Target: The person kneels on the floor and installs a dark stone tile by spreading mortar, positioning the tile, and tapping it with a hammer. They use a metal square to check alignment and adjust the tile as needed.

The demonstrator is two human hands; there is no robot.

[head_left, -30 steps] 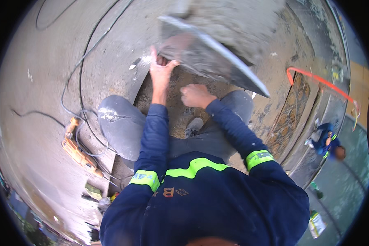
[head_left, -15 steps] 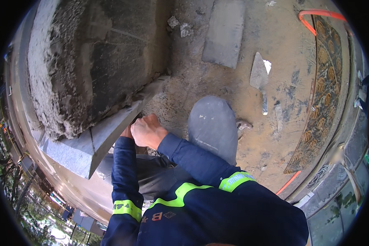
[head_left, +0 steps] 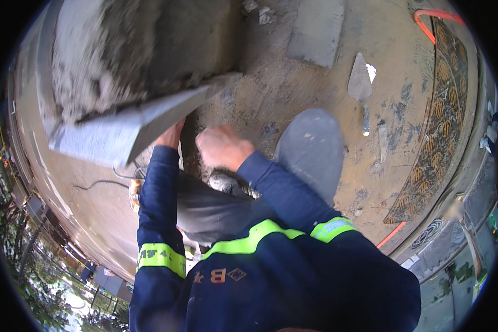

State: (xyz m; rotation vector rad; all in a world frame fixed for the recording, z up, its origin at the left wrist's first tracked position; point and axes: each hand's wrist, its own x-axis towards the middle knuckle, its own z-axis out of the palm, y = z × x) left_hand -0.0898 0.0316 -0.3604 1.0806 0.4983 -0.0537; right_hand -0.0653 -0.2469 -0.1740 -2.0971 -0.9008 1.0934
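Slab: the pale grey slab (head_left: 144,122) lies in the left-centre of the frame, tilted, along the lower edge of the mortar-crusted block (head_left: 171,44) at upper left; motion blur hides just where the two touch.
Step in hand: judging by the pose, handling and supporting the slab at the block's edge.
Next move calls for: as a judgement, a secure support beneath the slab and a controlled push, with fingers clear of its edge and the joint.
Left hand: the left hand (head_left: 171,134) is at the slab's near edge, left of centre; its fingers are hidden behind the slab, so I cannot tell whether its grip is clamped on it.
Right hand: the right hand (head_left: 221,146) is near the middle of the frame, apart from the slab; blurred, its grip looks curled together like a fist, with nothing visible in it.
Forearms: the left sleeve (head_left: 159,205) runs almost straight up the frame; the right sleeve (head_left: 285,185) slants toward upper left, in front of the bent knee (head_left: 310,149).
Trowel: the trowel (head_left: 360,83) lies on the floor (head_left: 260,99) at upper right, out of both hands.
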